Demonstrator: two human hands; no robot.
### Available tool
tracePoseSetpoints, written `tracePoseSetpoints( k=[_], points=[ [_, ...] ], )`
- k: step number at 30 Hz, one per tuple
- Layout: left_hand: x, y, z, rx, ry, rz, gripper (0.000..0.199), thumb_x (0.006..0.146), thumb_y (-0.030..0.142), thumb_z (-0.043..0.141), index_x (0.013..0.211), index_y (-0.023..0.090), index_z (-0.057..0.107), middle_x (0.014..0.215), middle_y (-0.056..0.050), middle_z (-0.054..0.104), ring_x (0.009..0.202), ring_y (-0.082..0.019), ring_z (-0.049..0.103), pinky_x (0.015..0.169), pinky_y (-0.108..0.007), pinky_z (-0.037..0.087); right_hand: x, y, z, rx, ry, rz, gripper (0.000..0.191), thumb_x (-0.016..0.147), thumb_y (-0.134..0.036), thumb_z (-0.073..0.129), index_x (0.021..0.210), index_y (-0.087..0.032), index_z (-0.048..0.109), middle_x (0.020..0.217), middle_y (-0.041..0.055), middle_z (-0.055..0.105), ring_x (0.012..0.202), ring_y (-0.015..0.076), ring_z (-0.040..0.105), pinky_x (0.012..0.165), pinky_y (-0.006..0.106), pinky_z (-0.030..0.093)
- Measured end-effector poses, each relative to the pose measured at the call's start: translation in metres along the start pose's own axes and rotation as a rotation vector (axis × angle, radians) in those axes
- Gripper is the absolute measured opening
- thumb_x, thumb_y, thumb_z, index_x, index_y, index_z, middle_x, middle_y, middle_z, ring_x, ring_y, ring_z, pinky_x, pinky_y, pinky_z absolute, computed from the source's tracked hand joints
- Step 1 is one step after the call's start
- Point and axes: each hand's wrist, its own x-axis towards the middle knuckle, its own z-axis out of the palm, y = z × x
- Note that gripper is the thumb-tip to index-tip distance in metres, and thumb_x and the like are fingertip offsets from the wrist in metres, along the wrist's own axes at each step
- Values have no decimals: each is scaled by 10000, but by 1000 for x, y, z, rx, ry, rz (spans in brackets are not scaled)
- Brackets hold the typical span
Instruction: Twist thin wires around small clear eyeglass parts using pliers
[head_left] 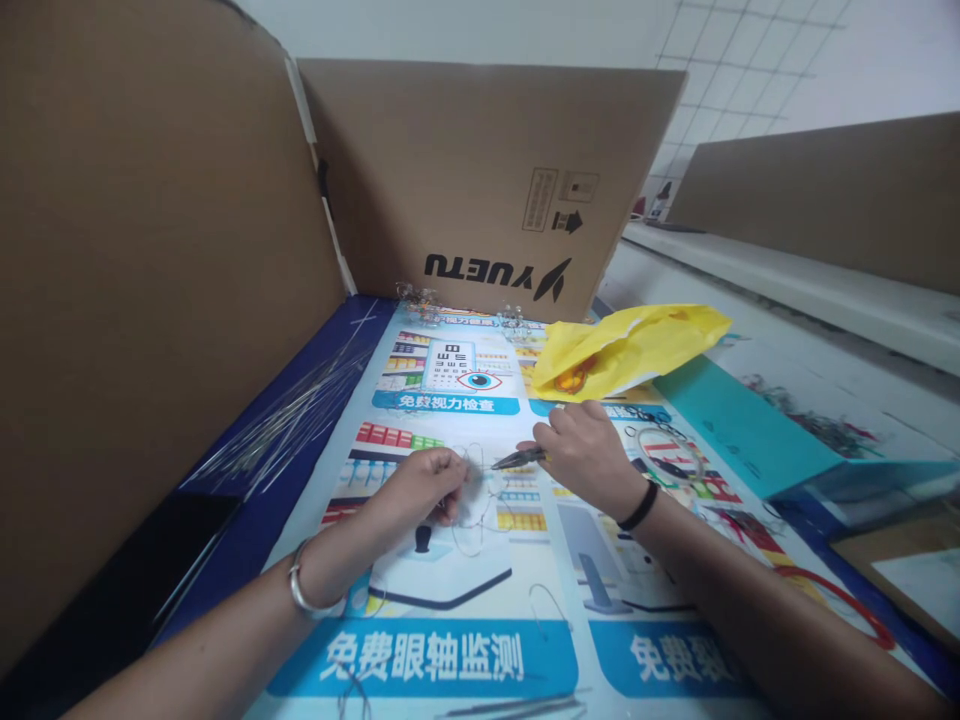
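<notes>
Wire (484, 467), head view: pinched in left hand (429, 482) fingertips, pliers (519, 458) just right of that pinch, right hand (586, 452) clamped round them. Probably shaping; next calls for steady pinch, careful aim. Can't tell from here if tips bite.

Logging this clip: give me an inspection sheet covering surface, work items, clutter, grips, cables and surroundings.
Surface: printed sheet with eye-chart pictures, over a dark blue cover.
Work items: pliers, tips pointing toward the left hand; fine wire there.
Clutter: yellow bag, teal box, thin straight strands at left.
Grips: left hand pinches the wire; right hand grips the pliers.
Cables: no power cable seen; red loop at right, material unclear.
Surroundings: cardboard panels at left and back.
</notes>
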Motion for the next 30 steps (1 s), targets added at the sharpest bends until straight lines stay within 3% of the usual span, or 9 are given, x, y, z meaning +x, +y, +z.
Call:
tracePoseSetpoints(
  k=[4, 12, 19, 25, 30],
  points=[
    [-2, 2, 2, 92, 25, -12, 177, 751, 315, 548, 672, 179, 466, 454, 38, 509, 388, -74, 451, 412, -191, 381, 1, 0, -8, -84, 106, -39, 313, 884, -380, 424, 670, -191, 550, 635, 34, 497, 673, 172, 372, 683, 341, 188],
    [-4, 7, 3, 235, 3, -8, 181, 757, 316, 518, 653, 173, 482, 436, 51, 466, 356, -68, 439, 356, -167, 318, 2, 4, -5, -100, 149, -89, 315, 885, -394, 431, 668, -194, 542, 623, 21, 478, 684, 170, 350, 709, 337, 198],
    [-2, 1, 2, 326, 13, 16, 195, 753, 334, 506, 634, 181, 475, 421, 44, 484, 342, -77, 437, 352, -173, 339, 3, 1, -11, -55, 100, -82, 330, 893, -387, 415, 668, -189, 553, 620, 29, 493, 660, 167, 350, 675, 332, 184],
    [-1, -1, 3, 427, 116, 79, 118, 723, 249, 491, 623, 186, 484, 424, 48, 494, 357, -98, 486, 356, -174, 338, 4, -10, -28, -18, -36, -5, 326, 902, -328, 396, 679, -174, 578, 653, 55, 521, 675, 177, 380, 673, 340, 179],
    [-5, 4, 6, 440, 157, 112, 129, 712, 214, 502, 586, 185, 494, 372, 60, 474, 316, -88, 442, 352, -177, 293, 4, -14, -31, -9, -75, 41, 284, 881, -289, 422, 699, -166, 601, 689, 76, 549, 705, 191, 415, 677, 346, 180]
  ],
)
